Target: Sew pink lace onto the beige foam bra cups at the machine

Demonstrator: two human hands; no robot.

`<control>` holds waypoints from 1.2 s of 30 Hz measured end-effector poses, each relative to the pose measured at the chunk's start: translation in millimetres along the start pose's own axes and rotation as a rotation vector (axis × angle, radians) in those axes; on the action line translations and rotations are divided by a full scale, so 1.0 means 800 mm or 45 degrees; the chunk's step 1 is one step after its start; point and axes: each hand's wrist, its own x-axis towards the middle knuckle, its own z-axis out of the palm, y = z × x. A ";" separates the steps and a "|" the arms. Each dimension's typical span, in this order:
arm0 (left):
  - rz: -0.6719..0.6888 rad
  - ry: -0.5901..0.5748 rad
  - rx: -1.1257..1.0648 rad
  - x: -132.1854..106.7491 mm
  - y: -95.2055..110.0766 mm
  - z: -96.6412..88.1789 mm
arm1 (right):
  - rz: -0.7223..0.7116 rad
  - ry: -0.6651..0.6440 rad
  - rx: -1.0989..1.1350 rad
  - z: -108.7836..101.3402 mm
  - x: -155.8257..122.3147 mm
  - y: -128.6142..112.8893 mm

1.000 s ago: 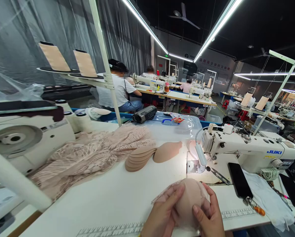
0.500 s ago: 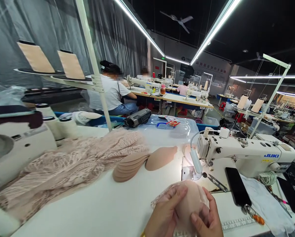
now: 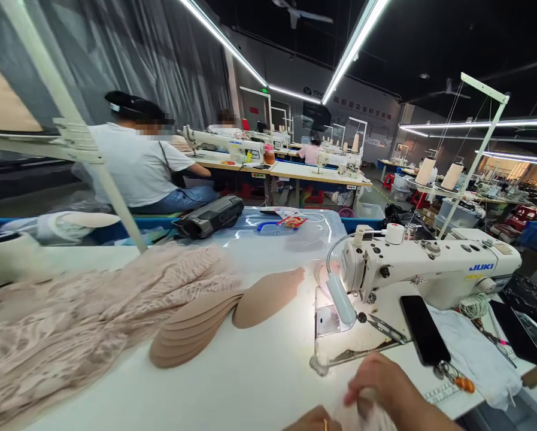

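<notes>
At the bottom edge, a beige lace-covered bra cup (image 3: 362, 412) is between my hands, blurred and mostly cut off by the frame. My left hand (image 3: 313, 419) shows only its curled knuckles and a ring, closed at the cup's left side. Curled over the cup from the right is my right hand (image 3: 380, 380), its fingertips smeared by motion. In front of them is the white sewing machine (image 3: 430, 263), its lamp (image 3: 341, 299) shining on the needle plate. Left of the machine lie a fanned stack of beige cups (image 3: 190, 332) and another beige cup pile (image 3: 268, 296).
Beige lace fabric (image 3: 93, 311) covers the table's left side. Thread snips (image 3: 387, 329), a black phone (image 3: 424, 329) with an orange key charm and a white cloth (image 3: 475, 353) lie at right. A clear plastic lid (image 3: 313, 233) is behind. A co-worker (image 3: 133, 155) sits at back left.
My view has shifted and the hands have lowered towards the bottom edge with the cup. My right hand has turned over, its back now showing.
</notes>
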 end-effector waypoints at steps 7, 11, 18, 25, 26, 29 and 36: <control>0.425 -0.443 1.230 0.053 0.009 -0.051 | -0.533 -0.304 -0.907 -0.026 0.092 0.033; 0.368 -0.438 1.374 0.060 0.007 -0.065 | -0.693 -0.230 -0.993 -0.027 0.090 0.048; 0.143 -0.159 1.682 0.049 -0.035 -0.035 | -0.483 -0.281 -1.052 -0.040 0.084 0.053; 0.072 -0.150 1.630 0.054 -0.026 -0.019 | -0.367 -0.262 -1.062 -0.040 0.087 0.053; 0.064 -0.146 1.630 0.055 -0.024 -0.017 | -0.359 -0.258 -1.067 -0.040 0.087 0.053; 0.034 -0.144 1.643 0.055 -0.021 -0.011 | -0.345 -0.250 -1.078 -0.041 0.087 0.053; -0.040 -0.167 1.657 0.053 -0.024 -0.006 | -0.330 -0.274 -1.101 -0.042 0.087 0.052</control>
